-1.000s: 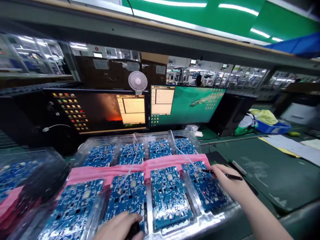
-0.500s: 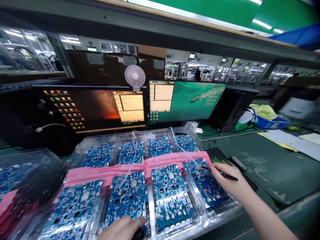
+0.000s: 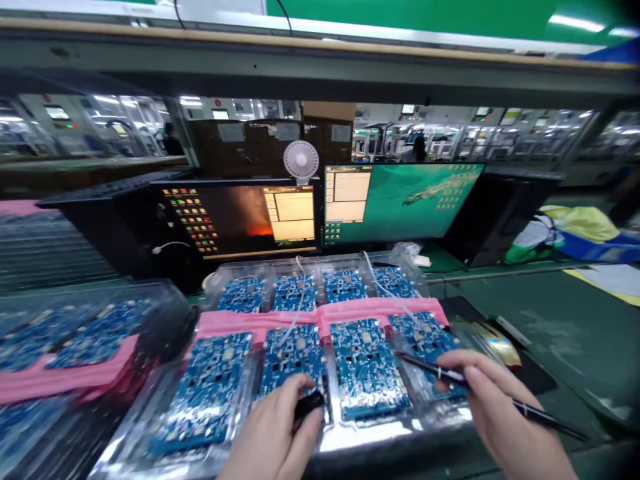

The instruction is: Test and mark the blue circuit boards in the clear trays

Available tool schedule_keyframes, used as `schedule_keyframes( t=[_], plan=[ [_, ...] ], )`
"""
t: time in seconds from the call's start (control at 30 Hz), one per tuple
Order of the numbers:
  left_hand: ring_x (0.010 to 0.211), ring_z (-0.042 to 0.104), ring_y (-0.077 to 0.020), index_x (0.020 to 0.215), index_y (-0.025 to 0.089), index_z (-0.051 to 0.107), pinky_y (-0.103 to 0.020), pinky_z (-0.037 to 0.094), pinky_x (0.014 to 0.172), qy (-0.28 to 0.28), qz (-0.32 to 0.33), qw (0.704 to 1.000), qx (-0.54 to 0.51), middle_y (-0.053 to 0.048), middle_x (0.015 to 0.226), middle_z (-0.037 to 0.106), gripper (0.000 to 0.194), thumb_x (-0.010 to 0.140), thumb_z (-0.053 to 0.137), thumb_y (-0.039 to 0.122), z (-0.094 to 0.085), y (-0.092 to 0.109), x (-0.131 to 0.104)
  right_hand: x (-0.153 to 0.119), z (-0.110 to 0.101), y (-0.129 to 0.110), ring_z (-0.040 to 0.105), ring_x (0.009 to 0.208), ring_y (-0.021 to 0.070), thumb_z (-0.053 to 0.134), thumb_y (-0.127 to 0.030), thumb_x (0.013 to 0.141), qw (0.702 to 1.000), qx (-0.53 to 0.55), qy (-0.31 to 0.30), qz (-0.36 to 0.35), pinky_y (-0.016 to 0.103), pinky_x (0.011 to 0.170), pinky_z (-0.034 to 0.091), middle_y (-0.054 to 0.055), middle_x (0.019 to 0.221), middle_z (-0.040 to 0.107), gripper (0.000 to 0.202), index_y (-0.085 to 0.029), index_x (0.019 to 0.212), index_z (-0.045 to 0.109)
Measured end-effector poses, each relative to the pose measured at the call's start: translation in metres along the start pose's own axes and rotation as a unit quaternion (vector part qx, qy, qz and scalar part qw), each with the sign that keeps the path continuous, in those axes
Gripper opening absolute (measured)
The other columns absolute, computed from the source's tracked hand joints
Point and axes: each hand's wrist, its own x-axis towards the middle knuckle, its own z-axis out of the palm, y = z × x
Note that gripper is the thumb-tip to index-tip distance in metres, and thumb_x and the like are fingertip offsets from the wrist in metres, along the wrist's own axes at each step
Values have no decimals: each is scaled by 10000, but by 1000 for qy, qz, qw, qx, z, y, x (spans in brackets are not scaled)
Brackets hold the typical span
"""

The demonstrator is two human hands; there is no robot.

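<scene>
My right hand (image 3: 505,407) grips a slim black pen (image 3: 540,417) with pale bands, its tip pointing left over a blue circuit board (image 3: 370,373). Whether the tip touches the board, I cannot tell. Between the thumb and fingers of my left hand (image 3: 275,430) is a short black rounded object (image 3: 309,404), its kind unclear. That hand is at the lower end of another circuit board (image 3: 295,357). Several such boards lie in the pockets of a clear plastic tray (image 3: 360,437). A pink strip (image 3: 370,309) crosses the tray's middle, and two thin white cables (image 3: 301,293) hang over it.
At the left stands a second tray with boards (image 3: 100,333) and pink strips. Two monitors (image 3: 400,200) and a small white fan (image 3: 301,160) are behind the tray. A dark mat (image 3: 530,367), papers (image 3: 615,280) and a blue bin (image 3: 600,248) lie to the right.
My right hand has drawn back toward me and left with the pen, off the far-right board. My left hand has come further into view, showing the black object. The camera view has turned left.
</scene>
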Motion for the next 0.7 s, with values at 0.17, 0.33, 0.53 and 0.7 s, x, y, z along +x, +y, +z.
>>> schedule_keyframes(
  t=[0.17, 0.33, 0.53, 0.7],
  plan=[
    [842, 555, -159, 986, 221, 462, -268, 457, 714, -11, -39, 998, -46, -25, 910, 583, 165, 837, 414, 273, -1, 7, -8, -26, 37, -19, 558, 635, 207, 437, -505, 822, 986, 86, -138, 28, 293, 616, 474, 67, 750, 600, 365, -180, 797, 601],
    [868, 541, -158, 983, 210, 469, -272, 440, 756, 17, -17, 998, -64, -32, 929, 574, 165, 823, 440, 237, -4, 9, -13, -37, 56, -25, 557, 681, 216, 449, -505, 821, 977, 128, -164, 45, 299, 661, 446, 62, 726, 599, 354, -182, 821, 593],
    [870, 541, -162, 962, 205, 491, -271, 436, 768, 42, 51, 995, -68, -39, 931, 580, 175, 787, 485, 216, -10, 14, -20, -48, 57, -25, 528, 752, 221, 407, -501, 838, 974, 102, -197, 52, 288, 718, 375, 43, 693, 585, 355, -191, 836, 580],
    [710, 557, -156, 912, 183, 517, -260, 449, 643, 52, 156, 986, -40, -46, 781, 595, 162, 802, 434, 268, -8, 17, -29, -56, 57, -31, 523, 720, 198, 389, -552, 828, 964, 74, -251, 43, 270, 697, 400, 21, 678, 570, 389, -211, 823, 577]
  ],
)
